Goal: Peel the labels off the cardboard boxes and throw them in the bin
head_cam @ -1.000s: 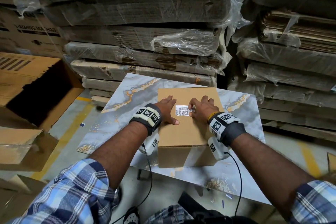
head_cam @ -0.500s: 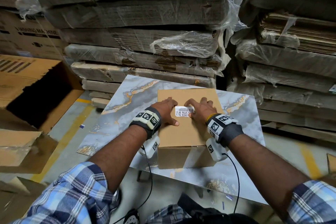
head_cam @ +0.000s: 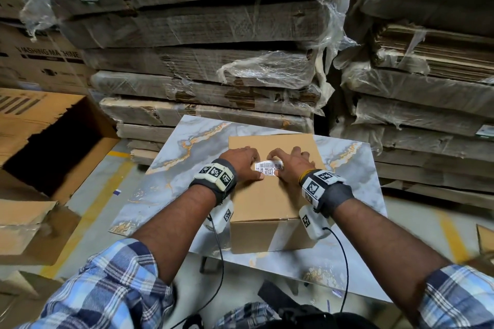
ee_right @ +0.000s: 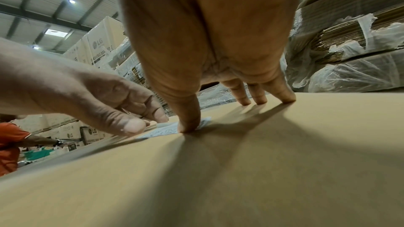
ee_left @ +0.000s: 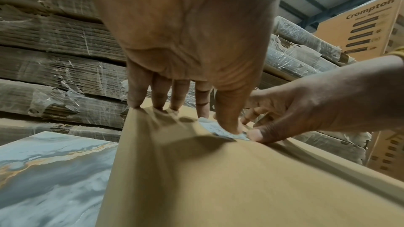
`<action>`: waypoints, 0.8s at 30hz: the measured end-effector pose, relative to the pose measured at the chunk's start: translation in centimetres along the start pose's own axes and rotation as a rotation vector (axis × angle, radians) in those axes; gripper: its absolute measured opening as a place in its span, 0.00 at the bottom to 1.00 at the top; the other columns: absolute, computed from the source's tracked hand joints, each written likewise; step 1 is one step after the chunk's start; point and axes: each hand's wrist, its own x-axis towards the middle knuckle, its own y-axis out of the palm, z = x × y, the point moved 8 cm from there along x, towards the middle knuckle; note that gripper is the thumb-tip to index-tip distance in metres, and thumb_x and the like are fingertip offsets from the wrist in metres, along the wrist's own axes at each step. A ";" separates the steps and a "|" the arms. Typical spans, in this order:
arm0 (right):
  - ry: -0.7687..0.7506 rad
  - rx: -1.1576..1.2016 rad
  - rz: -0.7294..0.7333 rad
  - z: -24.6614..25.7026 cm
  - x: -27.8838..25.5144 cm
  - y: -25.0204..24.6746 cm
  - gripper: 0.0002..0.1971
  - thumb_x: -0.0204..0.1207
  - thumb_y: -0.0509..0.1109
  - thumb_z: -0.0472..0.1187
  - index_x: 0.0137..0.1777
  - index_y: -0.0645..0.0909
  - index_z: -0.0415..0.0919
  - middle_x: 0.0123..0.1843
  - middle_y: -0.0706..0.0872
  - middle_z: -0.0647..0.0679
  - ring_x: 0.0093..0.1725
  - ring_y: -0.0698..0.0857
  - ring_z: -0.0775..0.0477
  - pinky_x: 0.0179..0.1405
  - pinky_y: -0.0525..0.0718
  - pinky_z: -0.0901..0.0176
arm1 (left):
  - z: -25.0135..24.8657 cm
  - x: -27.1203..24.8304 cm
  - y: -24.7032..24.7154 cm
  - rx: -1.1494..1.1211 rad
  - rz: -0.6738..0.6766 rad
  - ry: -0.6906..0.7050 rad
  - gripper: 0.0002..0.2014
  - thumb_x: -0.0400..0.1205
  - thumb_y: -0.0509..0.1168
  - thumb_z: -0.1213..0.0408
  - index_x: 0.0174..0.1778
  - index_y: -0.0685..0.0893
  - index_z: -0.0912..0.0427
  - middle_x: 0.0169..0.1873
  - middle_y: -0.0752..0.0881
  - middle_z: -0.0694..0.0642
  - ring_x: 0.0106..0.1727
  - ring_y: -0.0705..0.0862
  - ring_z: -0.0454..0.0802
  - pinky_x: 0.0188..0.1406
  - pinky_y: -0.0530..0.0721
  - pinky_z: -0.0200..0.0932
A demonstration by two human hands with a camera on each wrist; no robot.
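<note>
A brown cardboard box (head_cam: 267, 203) stands on the marble-patterned table (head_cam: 171, 176). A white barcode label (head_cam: 268, 168) is stuck on its top. My left hand (head_cam: 247, 165) lies on the box with straight fingers, its thumb pressing the label's (ee_left: 218, 133) left part. At the label's right end, my right hand (head_cam: 291, 165) has its thumb and curled forefinger on the label (ee_right: 161, 131). That end looks slightly lifted. The other right fingers (ee_right: 258, 99) rest their tips on the box top.
Stacks of plastic-wrapped flattened cardboard (head_cam: 200, 61) rise just behind the table and at the right (head_cam: 414, 93). A large open carton (head_cam: 53, 141) lies on the floor to the left. A person in orange (ee_right: 8, 144) is far off to the left.
Both hands have drawn closer together over the label. My right thumb has come down onto the label's lower right corner, and the left thumb has slid in to its lower edge.
</note>
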 end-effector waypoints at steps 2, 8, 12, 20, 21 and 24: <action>-0.014 -0.004 0.002 0.0 -0.1 0.0 0.23 0.83 0.67 0.51 0.75 0.68 0.69 0.72 0.67 0.39 0.74 0.66 0.31 0.74 0.67 0.29 | -0.5 0.3 -0.3 0.026 -0.055 -0.018 0.22 0.80 0.70 0.45 0.65 0.79 0.51 0.62 0.84 0.53 0.60 0.83 0.54 0.47 0.74 0.42; -0.018 0.009 -0.010 0.0 -0.4 -0.1 0.20 0.84 0.67 0.51 0.73 0.71 0.67 0.71 0.68 0.39 0.74 0.67 0.30 0.74 0.67 0.28 | -0.8 0.7 -0.5 0.052 -0.164 -0.119 0.06 0.82 0.64 0.57 0.54 0.81 0.50 0.49 0.87 0.54 0.52 0.85 0.57 0.40 0.75 0.44; -0.009 0.022 -0.010 0.2 -0.3 -0.1 0.18 0.83 0.68 0.52 0.70 0.72 0.66 0.70 0.68 0.40 0.73 0.67 0.30 0.74 0.67 0.28 | -0.7 0.9 -1.0 0.050 -0.209 -0.129 0.07 0.83 0.61 0.61 0.52 0.84 0.49 0.46 0.87 0.56 0.50 0.85 0.59 0.39 0.77 0.44; -0.009 0.035 -0.009 0.0 -0.4 0.0 0.20 0.83 0.68 0.51 0.72 0.71 0.65 0.72 0.68 0.39 0.74 0.66 0.30 0.75 0.66 0.28 | -0.7 1.3 -1.1 0.071 -0.232 -0.103 0.08 0.85 0.60 0.59 0.56 0.81 0.52 0.48 0.88 0.57 0.50 0.85 0.60 0.40 0.76 0.45; -0.009 0.036 -0.010 0.0 -0.4 -0.1 0.20 0.82 0.68 0.51 0.72 0.72 0.65 0.71 0.68 0.39 0.74 0.66 0.30 0.75 0.66 0.29 | -0.6 1.2 -1.2 0.064 -0.234 -0.104 0.07 0.85 0.59 0.59 0.55 0.81 0.51 0.47 0.88 0.57 0.49 0.85 0.59 0.39 0.75 0.44; -0.017 0.047 -0.004 -0.1 -0.4 -0.3 0.20 0.82 0.70 0.52 0.72 0.74 0.65 0.71 0.68 0.40 0.74 0.67 0.30 0.75 0.67 0.31 | -0.4 0.9 -1.4 0.025 -0.251 -0.111 0.07 0.85 0.58 0.57 0.53 0.81 0.48 0.45 0.87 0.55 0.45 0.83 0.57 0.39 0.74 0.44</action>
